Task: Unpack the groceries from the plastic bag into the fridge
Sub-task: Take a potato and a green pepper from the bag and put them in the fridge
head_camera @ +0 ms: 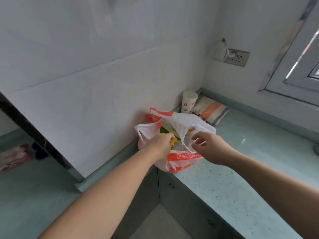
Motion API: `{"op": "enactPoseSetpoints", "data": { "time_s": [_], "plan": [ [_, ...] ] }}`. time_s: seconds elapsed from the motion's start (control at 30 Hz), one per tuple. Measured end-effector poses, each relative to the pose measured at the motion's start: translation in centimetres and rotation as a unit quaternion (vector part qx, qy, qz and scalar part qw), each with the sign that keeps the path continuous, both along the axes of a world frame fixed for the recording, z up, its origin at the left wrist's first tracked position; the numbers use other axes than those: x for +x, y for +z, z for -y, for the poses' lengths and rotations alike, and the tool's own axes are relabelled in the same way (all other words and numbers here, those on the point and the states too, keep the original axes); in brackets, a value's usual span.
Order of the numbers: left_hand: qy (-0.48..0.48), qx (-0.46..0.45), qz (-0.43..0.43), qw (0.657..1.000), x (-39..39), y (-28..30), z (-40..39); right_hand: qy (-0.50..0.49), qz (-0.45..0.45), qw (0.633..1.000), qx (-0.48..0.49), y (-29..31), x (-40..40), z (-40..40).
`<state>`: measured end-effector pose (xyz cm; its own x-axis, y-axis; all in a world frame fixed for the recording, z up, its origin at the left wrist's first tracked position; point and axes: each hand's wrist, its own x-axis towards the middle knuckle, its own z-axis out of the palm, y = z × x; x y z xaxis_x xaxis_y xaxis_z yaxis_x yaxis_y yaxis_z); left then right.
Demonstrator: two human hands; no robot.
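Observation:
A white and orange plastic bag stands open on the pale green counter, against the tiled wall. Green and yellow groceries show inside it. My left hand reaches into the bag's mouth, fingers closed on a yellow item that is mostly hidden. My right hand pinches the bag's near right edge and handle, holding the opening apart. No fridge is in view.
A paper cup and a folded striped cloth sit in the counter's back corner. A wall socket with a plug is above them. A window frame is at the right. Cabinet fronts lie below the counter.

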<state>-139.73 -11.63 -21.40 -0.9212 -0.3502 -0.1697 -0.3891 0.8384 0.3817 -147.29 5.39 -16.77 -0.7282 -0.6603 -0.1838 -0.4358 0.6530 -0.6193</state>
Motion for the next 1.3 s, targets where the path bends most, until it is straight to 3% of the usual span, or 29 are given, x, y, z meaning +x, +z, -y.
{"op": "enactPoseSetpoints", "data": {
  "time_s": [0.17, 0.3, 0.5, 0.77, 0.9, 1.0, 1.1, 1.23, 1.3],
  "plan": [
    [-0.009, 0.033, 0.028, 0.999, -3.1, -2.3, 0.9, 0.021, 0.04, 0.999, -0.004, -3.6, -3.6, 4.8],
    [0.036, -0.029, 0.094, 0.994, -4.1, -4.5, 2.4, 0.051, 0.046, 0.998, 0.011, -6.9, -5.1, 7.1],
    [0.078, -0.092, 0.101, 0.988, -3.5, -6.0, 5.1, 0.087, 0.04, 0.993, 0.065, -10.0, -6.2, 8.0],
    [-0.009, -0.18, 0.111, 0.977, -3.2, -6.4, 5.7, 0.146, 0.038, 0.977, 0.152, -11.2, -5.5, 8.6],
    [-0.056, -0.168, 0.138, 0.975, -3.5, -6.3, 6.6, 0.194, 0.052, 0.963, 0.179, -10.8, -4.6, 9.1],
    [-0.081, -0.136, 0.092, 0.983, -3.7, -6.5, 6.7, 0.223, 0.072, 0.95, 0.208, -11.1, -3.8, 9.5],
    [-0.098, -0.125, 0.084, 0.984, -4.2, -7.1, 6.6, 0.217, 0.089, 0.947, 0.219, -10.7, -4.0, 9.6],
    [-0.111, -0.136, 0.138, 0.975, -4.9, -7.9, 5.9, 0.183, 0.03, 0.961, 0.202, -9.5, -5.6, 9.6],
    [-0.102, -0.155, 0.143, 0.972, -4.9, -8.5, 5.6, 0.167, 0.057, 0.965, 0.192, -9.6, -6.1, 9.7]
  ]
}}
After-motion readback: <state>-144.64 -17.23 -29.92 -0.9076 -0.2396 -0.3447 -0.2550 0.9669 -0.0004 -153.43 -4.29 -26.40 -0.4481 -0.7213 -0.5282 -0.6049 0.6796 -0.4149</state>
